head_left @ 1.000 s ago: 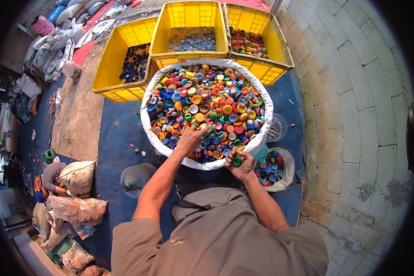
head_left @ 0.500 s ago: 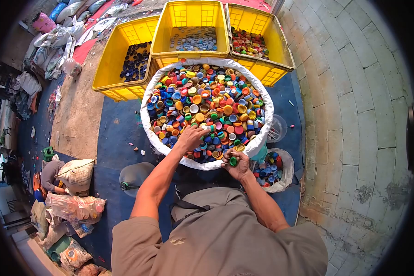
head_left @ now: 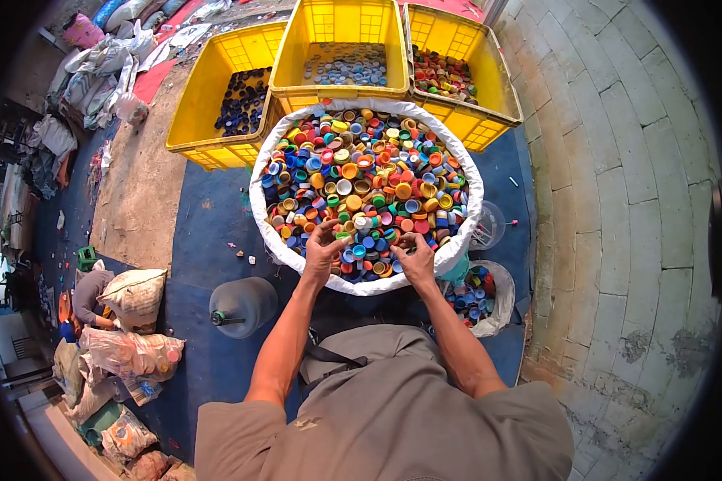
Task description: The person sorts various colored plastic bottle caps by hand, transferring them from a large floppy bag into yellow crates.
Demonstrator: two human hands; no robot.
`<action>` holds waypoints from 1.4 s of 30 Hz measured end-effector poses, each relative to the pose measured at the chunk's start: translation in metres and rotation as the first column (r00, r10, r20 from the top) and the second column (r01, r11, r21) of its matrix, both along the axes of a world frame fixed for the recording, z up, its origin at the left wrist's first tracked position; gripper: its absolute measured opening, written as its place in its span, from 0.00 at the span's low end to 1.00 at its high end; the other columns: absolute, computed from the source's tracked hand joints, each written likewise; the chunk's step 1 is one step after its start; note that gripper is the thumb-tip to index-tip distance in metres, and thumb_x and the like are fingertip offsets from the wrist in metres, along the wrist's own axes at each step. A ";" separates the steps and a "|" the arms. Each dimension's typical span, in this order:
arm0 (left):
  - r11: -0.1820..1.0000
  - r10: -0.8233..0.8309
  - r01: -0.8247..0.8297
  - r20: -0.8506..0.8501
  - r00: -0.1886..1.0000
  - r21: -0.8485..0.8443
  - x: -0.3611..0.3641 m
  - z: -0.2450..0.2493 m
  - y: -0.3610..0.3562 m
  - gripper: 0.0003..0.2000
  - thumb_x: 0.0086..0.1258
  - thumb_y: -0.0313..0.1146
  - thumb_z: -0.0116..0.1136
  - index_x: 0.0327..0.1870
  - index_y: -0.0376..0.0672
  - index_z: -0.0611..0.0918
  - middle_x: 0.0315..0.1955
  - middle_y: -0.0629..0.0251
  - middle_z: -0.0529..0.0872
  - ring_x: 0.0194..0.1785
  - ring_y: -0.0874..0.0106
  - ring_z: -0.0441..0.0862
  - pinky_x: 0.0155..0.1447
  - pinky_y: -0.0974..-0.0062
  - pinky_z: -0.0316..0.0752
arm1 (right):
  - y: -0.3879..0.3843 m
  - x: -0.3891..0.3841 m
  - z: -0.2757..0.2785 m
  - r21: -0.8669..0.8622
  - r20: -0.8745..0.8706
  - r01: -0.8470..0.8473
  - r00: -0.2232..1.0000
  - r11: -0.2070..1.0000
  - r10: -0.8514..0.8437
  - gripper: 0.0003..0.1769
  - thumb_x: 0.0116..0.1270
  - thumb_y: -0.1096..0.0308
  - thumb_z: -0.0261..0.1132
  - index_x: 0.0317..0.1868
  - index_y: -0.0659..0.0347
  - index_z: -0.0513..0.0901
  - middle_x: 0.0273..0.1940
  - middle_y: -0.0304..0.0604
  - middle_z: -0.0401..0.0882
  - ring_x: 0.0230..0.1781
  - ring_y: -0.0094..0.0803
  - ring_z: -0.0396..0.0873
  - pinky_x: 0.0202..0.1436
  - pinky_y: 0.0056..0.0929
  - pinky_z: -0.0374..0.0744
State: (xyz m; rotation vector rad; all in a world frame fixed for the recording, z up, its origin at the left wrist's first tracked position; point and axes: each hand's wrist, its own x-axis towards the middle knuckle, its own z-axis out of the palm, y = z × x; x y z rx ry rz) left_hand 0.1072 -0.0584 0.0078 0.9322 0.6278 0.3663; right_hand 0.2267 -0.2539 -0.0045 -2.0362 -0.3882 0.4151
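A white-rimmed sack (head_left: 480,188) full of mixed coloured bottle caps (head_left: 369,172) stands right in front of me. Over its near side, my left hand (head_left: 322,252) hovers with fingers curved and apart, a green cap (head_left: 342,236) close by its fingertips. My right hand (head_left: 415,260) is at the near right part of the pile, thumb and fingers bent but parted, and I see no cap between them. Several blue caps (head_left: 359,250) lie between the two hands.
Three yellow crates stand behind the sack: dark caps in the left crate (head_left: 186,120), pale ones in the middle crate (head_left: 341,90), red ones in the right crate (head_left: 501,108). A smaller sack (head_left: 501,301), a large bottle (head_left: 249,309), a wall (head_left: 618,200) and another person (head_left: 92,297) are around.
My right hand has moved up and inward from the sack's rim, and the green cap it held no longer shows there. My left hand has drawn back slightly, lower and to the left.
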 end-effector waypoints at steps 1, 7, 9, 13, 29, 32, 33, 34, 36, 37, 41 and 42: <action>0.984 0.069 -0.060 0.048 0.996 -0.167 -0.007 0.005 -0.003 0.21 0.57 0.19 0.63 0.53 0.36 0.73 0.42 0.57 0.80 0.49 0.67 0.82 0.56 0.69 0.79 | 0.005 0.003 -0.006 -0.032 0.105 -0.027 0.994 0.999 0.030 0.20 0.52 0.67 0.74 0.44 0.64 0.77 0.37 0.48 0.83 0.41 0.41 0.82 0.46 0.37 0.79; 0.838 0.156 -0.084 0.090 0.984 -0.539 -0.041 -0.005 -0.009 0.10 0.62 0.27 0.57 0.44 0.40 0.77 0.38 0.62 0.80 0.40 0.69 0.80 0.47 0.69 0.78 | 0.026 0.008 -0.009 -0.240 0.264 -0.124 0.946 0.963 0.187 0.29 0.53 0.69 0.74 0.53 0.63 0.70 0.42 0.52 0.80 0.42 0.49 0.82 0.44 0.42 0.79; 0.821 0.190 -0.139 0.035 0.981 -0.554 -0.042 0.002 -0.013 0.04 0.64 0.29 0.58 0.37 0.43 0.78 0.36 0.64 0.81 0.40 0.69 0.80 0.44 0.69 0.78 | 0.031 0.006 -0.006 -0.297 0.244 -0.099 0.954 0.950 0.175 0.29 0.53 0.67 0.74 0.53 0.62 0.71 0.43 0.52 0.80 0.43 0.51 0.81 0.45 0.43 0.79; 0.860 0.161 -0.159 -0.039 0.986 -0.485 -0.043 0.001 -0.018 0.06 0.67 0.34 0.60 0.34 0.45 0.77 0.31 0.67 0.80 0.35 0.72 0.80 0.41 0.71 0.79 | 0.034 0.006 -0.006 -0.311 0.244 -0.069 0.958 0.948 0.150 0.29 0.54 0.66 0.74 0.53 0.62 0.71 0.45 0.53 0.79 0.46 0.52 0.80 0.47 0.44 0.78; 0.422 0.140 0.347 -0.439 0.888 0.837 0.020 -0.030 -0.046 0.16 0.55 0.41 0.71 0.38 0.39 0.83 0.33 0.57 0.81 0.41 0.60 0.80 0.45 0.65 0.74 | -0.013 0.012 0.017 0.511 -0.781 0.476 0.604 0.715 0.156 0.16 0.68 0.61 0.56 0.50 0.63 0.76 0.36 0.40 0.77 0.27 0.24 0.74 0.31 0.24 0.76; 0.234 0.180 0.470 -0.513 0.839 0.851 0.035 -0.015 -0.051 0.21 0.54 0.46 0.71 0.40 0.39 0.83 0.35 0.56 0.80 0.45 0.58 0.78 0.46 0.62 0.73 | -0.030 0.005 0.029 0.550 -0.823 0.551 0.488 0.627 0.293 0.18 0.68 0.59 0.51 0.49 0.61 0.77 0.39 0.43 0.79 0.31 0.31 0.77 0.37 0.34 0.78; 0.196 0.191 0.493 -0.527 0.828 0.847 0.038 -0.017 -0.052 0.21 0.54 0.47 0.71 0.40 0.39 0.83 0.35 0.56 0.80 0.44 0.58 0.78 0.46 0.61 0.73 | -0.034 0.002 0.031 0.537 -0.830 0.554 0.480 0.635 0.283 0.17 0.67 0.59 0.51 0.48 0.61 0.77 0.40 0.45 0.79 0.33 0.32 0.78 0.39 0.34 0.78; 0.159 0.204 0.517 -0.540 0.816 0.841 0.040 -0.020 -0.053 0.22 0.54 0.48 0.71 0.40 0.39 0.83 0.35 0.56 0.80 0.44 0.58 0.78 0.45 0.61 0.73 | -0.037 -0.001 0.031 0.530 -0.833 0.552 0.480 0.643 0.274 0.17 0.67 0.59 0.52 0.47 0.61 0.78 0.40 0.45 0.79 0.33 0.33 0.78 0.39 0.34 0.78; 0.121 0.246 0.495 -0.509 0.825 0.861 0.044 -0.024 -0.056 0.21 0.54 0.49 0.70 0.38 0.40 0.84 0.36 0.58 0.81 0.43 0.59 0.79 0.44 0.60 0.72 | -0.043 -0.005 0.030 0.516 -0.839 0.549 0.478 0.657 0.260 0.17 0.65 0.58 0.53 0.46 0.61 0.78 0.40 0.45 0.79 0.34 0.34 0.78 0.40 0.35 0.78; 0.117 0.245 0.479 -0.493 0.835 0.870 0.045 -0.026 -0.056 0.20 0.54 0.49 0.70 0.37 0.40 0.84 0.36 0.58 0.81 0.43 0.59 0.79 0.44 0.60 0.72 | -0.045 -0.008 0.028 0.523 -0.835 0.550 0.483 0.652 0.263 0.16 0.66 0.58 0.53 0.46 0.60 0.78 0.41 0.45 0.79 0.35 0.34 0.77 0.41 0.34 0.78; 0.123 0.237 0.428 -0.445 0.864 0.896 0.046 -0.040 -0.054 0.16 0.56 0.46 0.69 0.36 0.43 0.85 0.37 0.61 0.82 0.43 0.59 0.79 0.45 0.60 0.72 | -0.050 -0.015 0.029 0.481 -0.850 0.531 0.476 0.697 0.224 0.15 0.66 0.59 0.54 0.47 0.59 0.76 0.40 0.44 0.78 0.36 0.33 0.76 0.42 0.33 0.78; 0.126 0.234 0.425 -0.443 0.865 0.896 0.046 -0.040 -0.053 0.15 0.56 0.45 0.69 0.36 0.44 0.85 0.37 0.61 0.82 0.43 0.59 0.79 0.45 0.60 0.72 | -0.051 -0.016 0.028 0.477 -0.853 0.533 0.472 0.699 0.222 0.15 0.66 0.59 0.54 0.47 0.59 0.76 0.40 0.44 0.77 0.36 0.32 0.76 0.42 0.33 0.78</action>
